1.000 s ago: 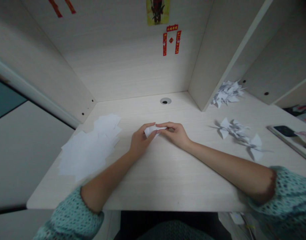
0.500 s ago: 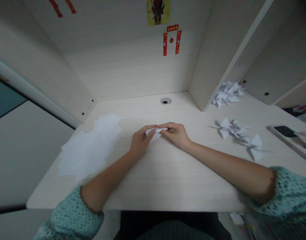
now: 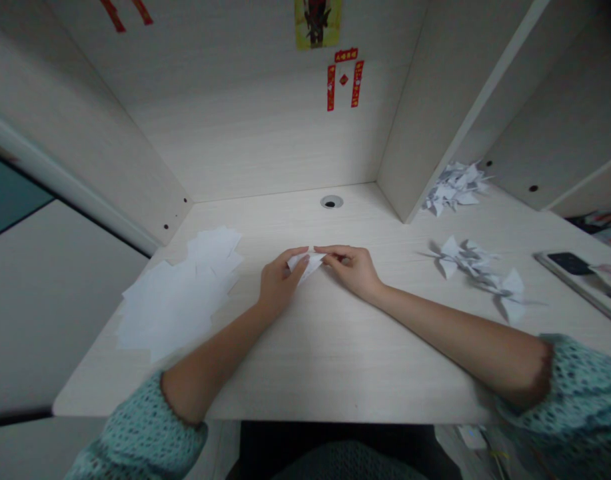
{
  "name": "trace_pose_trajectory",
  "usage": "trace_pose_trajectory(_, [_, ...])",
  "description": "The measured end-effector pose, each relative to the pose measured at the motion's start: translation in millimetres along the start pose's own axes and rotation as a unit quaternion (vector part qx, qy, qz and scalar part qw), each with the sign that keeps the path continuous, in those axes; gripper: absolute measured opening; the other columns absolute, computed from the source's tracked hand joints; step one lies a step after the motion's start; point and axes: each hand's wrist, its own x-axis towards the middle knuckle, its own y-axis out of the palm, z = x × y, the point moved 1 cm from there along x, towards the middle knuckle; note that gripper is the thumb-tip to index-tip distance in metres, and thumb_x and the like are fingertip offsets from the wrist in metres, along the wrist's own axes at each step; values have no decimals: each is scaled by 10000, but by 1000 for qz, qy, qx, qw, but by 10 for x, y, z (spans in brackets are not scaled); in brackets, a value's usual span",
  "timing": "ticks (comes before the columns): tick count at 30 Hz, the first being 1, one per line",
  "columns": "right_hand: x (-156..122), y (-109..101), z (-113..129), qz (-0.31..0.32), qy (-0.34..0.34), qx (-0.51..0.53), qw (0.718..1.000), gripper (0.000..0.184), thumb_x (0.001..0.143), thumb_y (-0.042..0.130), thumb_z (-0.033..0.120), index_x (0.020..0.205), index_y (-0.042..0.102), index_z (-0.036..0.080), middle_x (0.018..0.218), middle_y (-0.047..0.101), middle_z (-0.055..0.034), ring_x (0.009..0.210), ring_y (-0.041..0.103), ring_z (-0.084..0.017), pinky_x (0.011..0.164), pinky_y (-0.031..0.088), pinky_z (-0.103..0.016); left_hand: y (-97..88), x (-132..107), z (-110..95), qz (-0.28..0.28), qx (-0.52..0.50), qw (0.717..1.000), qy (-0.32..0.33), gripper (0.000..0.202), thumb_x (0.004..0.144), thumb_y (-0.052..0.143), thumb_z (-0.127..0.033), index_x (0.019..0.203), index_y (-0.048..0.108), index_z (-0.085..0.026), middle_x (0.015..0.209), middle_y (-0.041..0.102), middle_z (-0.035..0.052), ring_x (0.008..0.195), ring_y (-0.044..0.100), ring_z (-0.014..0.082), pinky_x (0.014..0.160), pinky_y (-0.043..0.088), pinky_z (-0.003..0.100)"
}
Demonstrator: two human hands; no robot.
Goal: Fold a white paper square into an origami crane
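Observation:
Between my two hands, just above the desk (image 3: 305,360), is a small folded piece of white paper (image 3: 310,265). My left hand (image 3: 281,277) pinches its left part, thumb on top and fingers behind. At the paper's right corner, my right hand (image 3: 352,268) has thumb and index finger closed on the tip. My fingers hide part of the folds. Flat white paper sheets (image 3: 172,307) lie in a loose, overlapping spread to the left of my left hand. Several folded paper pieces with pointed ends (image 3: 478,267) lie to the right of my right hand.
A heap of folded paper (image 3: 458,187) sits beyond the upright divider (image 3: 435,120). A phone (image 3: 585,277) lies near the right side. The desk has a round cable hole (image 3: 332,201) towards its back panel, which carries red stickers (image 3: 344,79).
The folded paper has turned slightly between my hands and looks more compact. My right fingers have shifted a little right, onto its corner.

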Motion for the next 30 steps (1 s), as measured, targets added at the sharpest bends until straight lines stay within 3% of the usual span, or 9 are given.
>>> trace_pose_trajectory(4, [10,19,-63,8,23,12,1000,256,779,594,259,981,736,192,848,745,-57,642,637,-162,588,486,-272,-6,-1,-11,-4,16,1000,-8,379,848,498,-481,1097,664,-248,760,682,-7,530,470,95,501,353,210])
trace_pose_trajectory(9, [16,19,-31,9,20,18,1000,267,812,550,262,1002,727,201,883,738,-64,702,650,-170,652,503,-291,-17,-2,-19,-6,41,999,-6,382,858,479,-483,1118,654,-265,721,663,-17,514,466,87,493,344,202])
trace_pose_trajectory(13, [35,-6,55,54,-2,75,996,281,826,519,250,1021,715,203,943,730,-58,770,646,-168,705,496,-291,-23,0,-18,1,60,998,3,402,869,448,-500,1130,642,-263,669,633,-22,499,461,93,494,337,208])
trace_pose_trajectory(18, [51,-6,93,72,18,124,989,278,821,581,368,991,726,202,980,730,-65,827,653,-182,758,498,-305,-26,-10,-40,11,99,995,28,393,880,443,-476,1171,612,-273,736,662,-13,537,486,102,537,358,213])
trace_pose_trajectory(21, [45,12,79,64,36,104,992,306,756,670,394,977,733,192,949,737,-79,785,657,-187,723,502,-305,-24,-13,-51,13,105,994,21,398,883,441,-467,1197,593,-276,794,676,-10,517,471,93,528,351,211])
trace_pose_trajectory(27, [37,21,51,47,43,92,994,361,696,720,423,973,739,193,911,743,-80,722,652,-187,644,506,-300,-19,-11,-66,17,114,993,18,405,896,415,-469,1199,595,-270,673,636,-23,500,462,99,517,335,208])
trace_pose_trajectory(30, [33,22,44,40,35,85,995,339,699,715,425,945,746,194,871,745,-77,663,630,-168,589,479,-279,-15,-14,-62,23,118,992,34,391,905,405,-454,1194,597,-275,721,653,-15,524,484,100,541,353,210])
